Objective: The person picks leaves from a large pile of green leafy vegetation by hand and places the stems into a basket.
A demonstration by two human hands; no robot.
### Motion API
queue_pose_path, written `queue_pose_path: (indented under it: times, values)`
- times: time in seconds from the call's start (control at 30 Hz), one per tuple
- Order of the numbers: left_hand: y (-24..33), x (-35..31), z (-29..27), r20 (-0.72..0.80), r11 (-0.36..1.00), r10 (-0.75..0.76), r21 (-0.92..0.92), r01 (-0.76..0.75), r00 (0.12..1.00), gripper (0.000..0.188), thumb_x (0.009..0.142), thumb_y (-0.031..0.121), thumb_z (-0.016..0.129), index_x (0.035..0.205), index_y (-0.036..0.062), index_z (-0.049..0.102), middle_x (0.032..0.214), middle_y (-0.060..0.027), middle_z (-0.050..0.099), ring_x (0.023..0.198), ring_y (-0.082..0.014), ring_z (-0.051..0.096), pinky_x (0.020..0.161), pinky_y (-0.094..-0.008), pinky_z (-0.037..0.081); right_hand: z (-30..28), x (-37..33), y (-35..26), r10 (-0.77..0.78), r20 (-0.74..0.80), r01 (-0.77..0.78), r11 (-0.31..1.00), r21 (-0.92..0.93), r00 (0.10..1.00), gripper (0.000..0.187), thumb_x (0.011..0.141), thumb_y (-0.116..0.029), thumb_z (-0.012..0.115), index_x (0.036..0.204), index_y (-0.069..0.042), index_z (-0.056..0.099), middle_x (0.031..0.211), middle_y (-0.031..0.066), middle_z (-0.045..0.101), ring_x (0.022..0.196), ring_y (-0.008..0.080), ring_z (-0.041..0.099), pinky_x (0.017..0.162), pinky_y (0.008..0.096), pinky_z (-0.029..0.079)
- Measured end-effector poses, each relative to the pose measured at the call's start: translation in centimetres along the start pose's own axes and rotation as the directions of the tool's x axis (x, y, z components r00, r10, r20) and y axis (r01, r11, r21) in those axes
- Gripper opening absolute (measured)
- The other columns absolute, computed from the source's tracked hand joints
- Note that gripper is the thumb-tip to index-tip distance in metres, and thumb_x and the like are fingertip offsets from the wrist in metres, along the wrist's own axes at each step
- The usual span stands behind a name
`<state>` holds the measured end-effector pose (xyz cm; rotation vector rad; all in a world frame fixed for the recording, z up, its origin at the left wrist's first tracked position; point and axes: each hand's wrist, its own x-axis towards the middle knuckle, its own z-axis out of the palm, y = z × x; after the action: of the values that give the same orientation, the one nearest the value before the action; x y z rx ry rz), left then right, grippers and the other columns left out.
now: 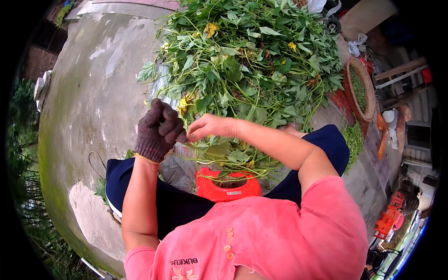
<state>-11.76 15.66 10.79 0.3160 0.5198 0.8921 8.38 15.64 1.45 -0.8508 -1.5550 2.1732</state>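
My left hand, in a dark knitted glove, is closed, with a pale green vine stem showing just above its fingers. Close against its fingertips, my bare right hand has thumb and fingers pinched together at a thin stem, mostly hidden by the fingers. Beyond both hands spreads a large heap of leafy green vines, with a yellow leaf beside the glove. Loose vines lie between my knees, some trailing over a red plastic stool or container with an oval opening.
At the right stands a round woven basket holding small green pieces. A pile of similar green pieces lies by my right knee. Red plastic crates sit farther right. Concrete floor extends to the left, with a thin cord loop.
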Motion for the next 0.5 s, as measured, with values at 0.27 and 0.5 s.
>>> queue_pose_path:
  times: [0.27,0.5]
  values:
    - [0.1,1.2,-0.1,-0.329,0.945,-0.125,0.247,0.213,0.936,0.035,0.097,0.035,0.056,0.105,0.0006,0.062,0.06,-0.0013,0.045,0.047,-0.0139,0.042,0.04,-0.0301,0.038,-26.3,2.0,2.4,-0.278,-0.845,-0.6,0.606,-0.523,0.457,0.021,0.087,-0.024,0.06,0.099,-0.014,0.074,0.104,0.0104,0.071,0.097,0.0308,0.067,0.088,0.0426,0.052]
    - [-0.2,2.6,0.4,-0.483,0.796,-0.13,0.471,0.381,0.866,0.038,0.09,0.033,0.064,0.105,-0.002,0.065,0.058,-0.0019,0.047,0.046,-0.0144,0.047,0.042,-0.0284,0.042,-31.9,8.3,2.1,-0.26,-0.763,-0.774,0.084,-0.628,0.591,0.031,0.091,-0.016,0.051,0.117,-0.011,0.067,0.124,0.0123,0.062,0.116,0.0352,0.056,0.1,0.0466,0.042]
